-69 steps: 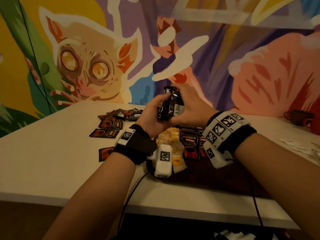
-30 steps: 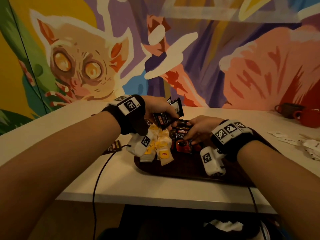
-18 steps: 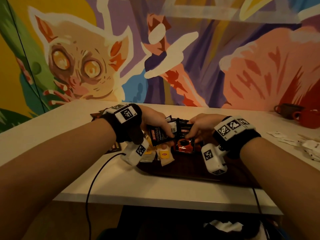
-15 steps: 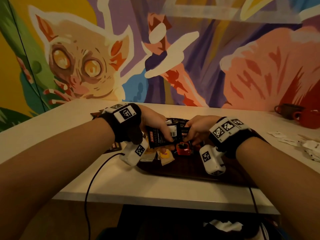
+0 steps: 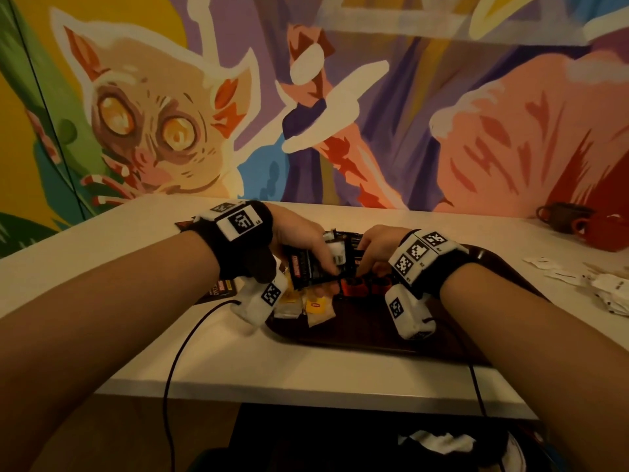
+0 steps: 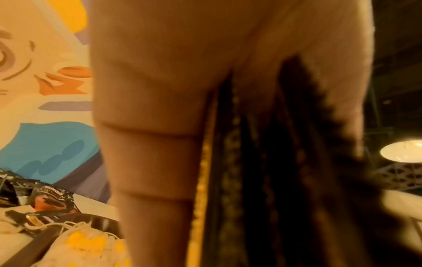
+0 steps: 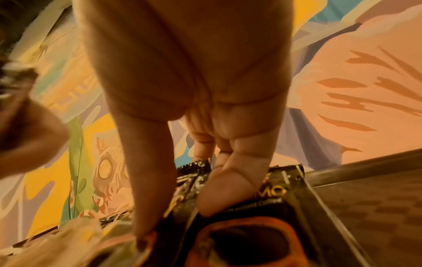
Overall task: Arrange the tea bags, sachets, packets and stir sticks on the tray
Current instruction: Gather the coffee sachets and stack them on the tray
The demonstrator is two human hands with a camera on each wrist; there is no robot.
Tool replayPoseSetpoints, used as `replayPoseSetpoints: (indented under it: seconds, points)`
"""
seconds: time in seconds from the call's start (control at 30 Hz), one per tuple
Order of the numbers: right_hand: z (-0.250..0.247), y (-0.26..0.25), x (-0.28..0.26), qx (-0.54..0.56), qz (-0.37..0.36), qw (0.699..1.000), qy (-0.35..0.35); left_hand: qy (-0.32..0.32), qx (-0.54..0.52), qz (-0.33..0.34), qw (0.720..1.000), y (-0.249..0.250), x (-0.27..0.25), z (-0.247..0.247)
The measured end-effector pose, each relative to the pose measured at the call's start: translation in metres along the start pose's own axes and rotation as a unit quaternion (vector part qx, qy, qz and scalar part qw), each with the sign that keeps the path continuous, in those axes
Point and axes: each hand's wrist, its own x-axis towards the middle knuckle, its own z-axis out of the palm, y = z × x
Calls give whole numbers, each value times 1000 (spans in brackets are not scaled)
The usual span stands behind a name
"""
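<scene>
Dim warm indoor light, wide-angle bending at edges, wrist views blurred, glaring ceiling lamp (image 6: 403, 150)

Forearms bare, no sleeves. Left wrist: black fabric band (image 5: 243, 245) bearing white plates printed with black square fiducial codes; a white camera module (image 5: 260, 299), likewise coded, hangs at 6 o'clock, trailing a thin black cable (image 5: 180, 349). Right wrist: matching black band (image 5: 430, 264), three coded plates, white module (image 5: 408, 311), black cable (image 5: 476, 386).
</scene>
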Motion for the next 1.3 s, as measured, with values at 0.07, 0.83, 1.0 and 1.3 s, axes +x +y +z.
replayPoseSetpoints:
  seconds: [0.07, 0.83, 1.0, 1.3]
  points:
    - [1, 2, 3, 14, 4, 1000, 1, 47, -46, 25, 998, 3, 2, -2]
    - [-19, 37, -9, 101, 119, 987, 37, 122, -43, -22, 991, 13, 19, 6]
    - [-20, 38, -4, 137, 126, 981, 46, 114, -48, -22, 992, 15, 17, 6]
    - [-19, 42, 6, 192, 118, 971, 82, 155, -119, 57, 979, 21, 18, 7]
